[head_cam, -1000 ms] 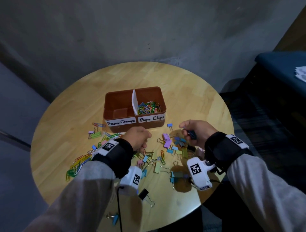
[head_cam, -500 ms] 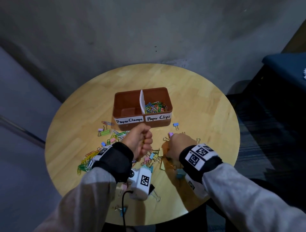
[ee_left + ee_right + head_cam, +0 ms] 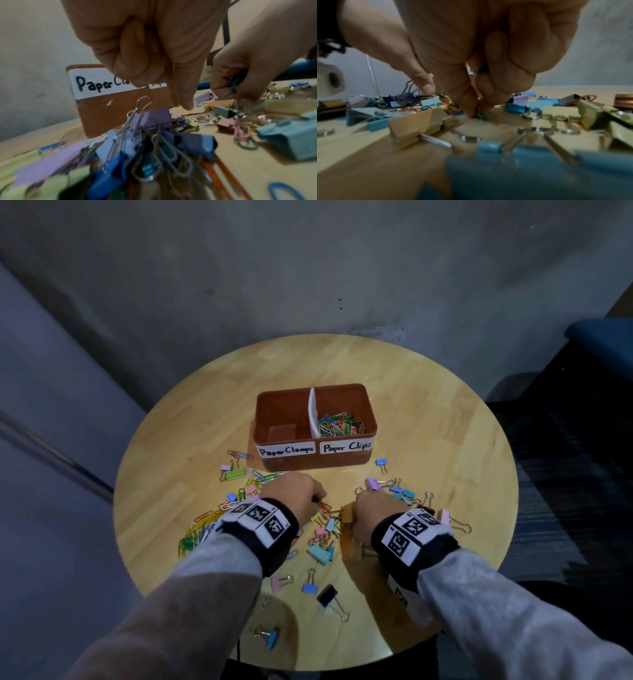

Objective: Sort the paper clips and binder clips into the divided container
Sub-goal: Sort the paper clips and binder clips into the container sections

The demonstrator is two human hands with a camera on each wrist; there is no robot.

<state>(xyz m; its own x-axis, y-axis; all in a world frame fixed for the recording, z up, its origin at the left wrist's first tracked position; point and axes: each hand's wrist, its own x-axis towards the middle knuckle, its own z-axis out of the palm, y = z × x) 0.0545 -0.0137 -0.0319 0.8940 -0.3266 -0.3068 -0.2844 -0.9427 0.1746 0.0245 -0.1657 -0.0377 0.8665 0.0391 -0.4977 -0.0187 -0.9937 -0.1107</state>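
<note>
On the round wooden table [image 3: 428,419], the right hand [image 3: 375,510] pinches a green paper clip [image 3: 482,115] with curled fingers. The left hand [image 3: 291,491] is curled, one finger pointing down; I cannot tell if it holds anything. Binder clips [image 3: 320,553] lie around. The brown divided container [image 3: 315,463] sits just behind.

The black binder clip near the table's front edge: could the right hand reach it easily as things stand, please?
Probably not at once. The black binder clip lies in the open with nothing on it, but the right hand already pinches a green paper clip and holds others.
</note>
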